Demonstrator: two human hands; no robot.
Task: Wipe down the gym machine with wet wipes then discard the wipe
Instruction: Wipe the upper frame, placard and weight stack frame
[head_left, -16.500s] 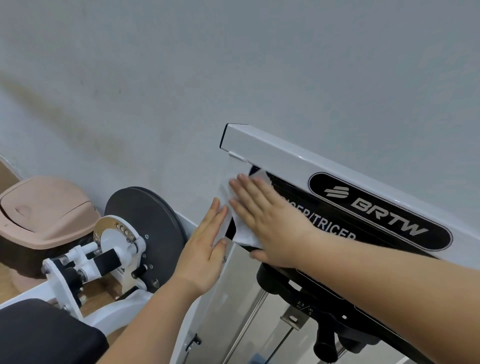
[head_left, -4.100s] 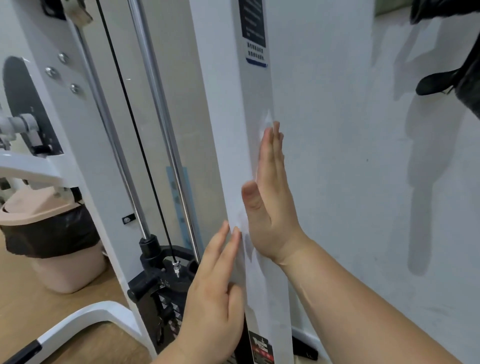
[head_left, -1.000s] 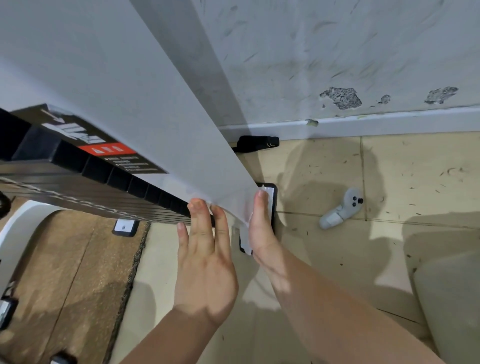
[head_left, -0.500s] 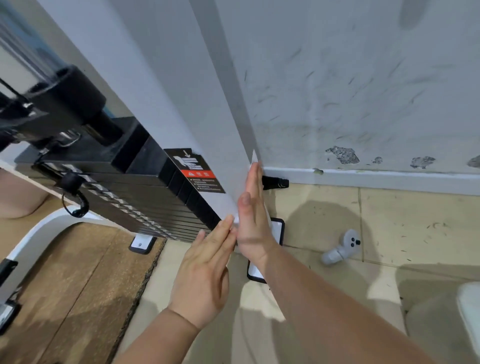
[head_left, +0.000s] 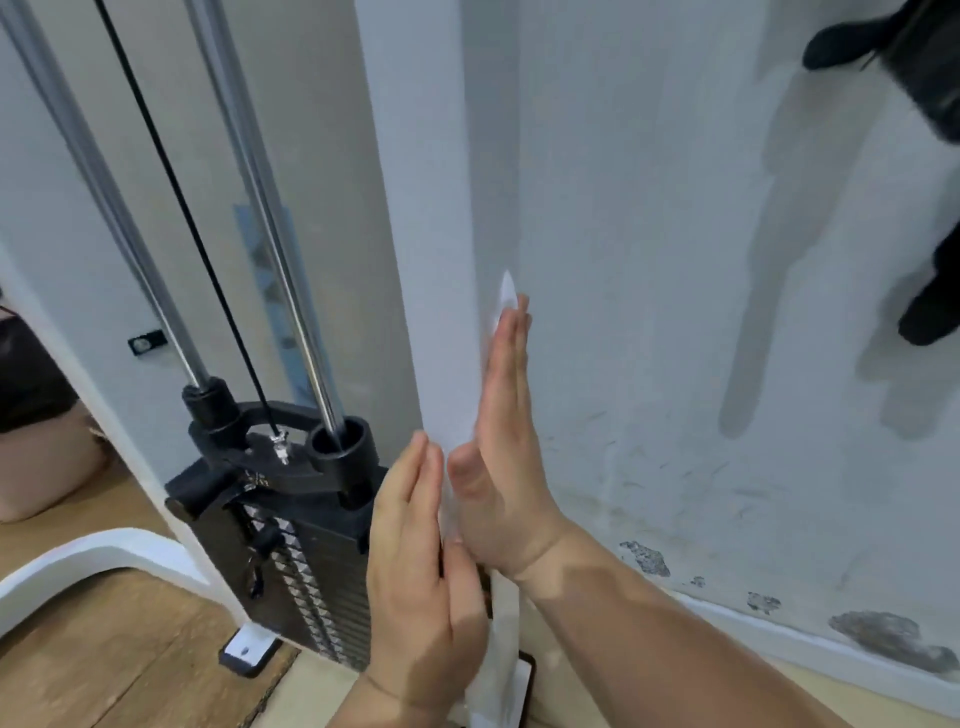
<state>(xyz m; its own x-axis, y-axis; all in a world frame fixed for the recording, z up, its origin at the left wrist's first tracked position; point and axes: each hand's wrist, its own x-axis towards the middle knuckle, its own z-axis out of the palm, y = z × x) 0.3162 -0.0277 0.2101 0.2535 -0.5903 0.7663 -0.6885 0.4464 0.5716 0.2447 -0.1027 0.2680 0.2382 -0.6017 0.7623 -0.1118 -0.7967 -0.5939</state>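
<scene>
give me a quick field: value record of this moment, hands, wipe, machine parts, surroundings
right hand: flat, palm pressed to the wall-facing side of the white upright post
white wet wipe: under the right palm, a corner poking out past the fingertips
left hand: open, flat against the post's near face, lower down
black weight stack: left of the post, under two chrome guide rods
black cable: runs down between the rods
scuffed white wall: right of the post
pink bin: far left, partly seen

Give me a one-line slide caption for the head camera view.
Right hand presses a wet wipe flat against the machine's white upright post, left hand alongside.
</scene>
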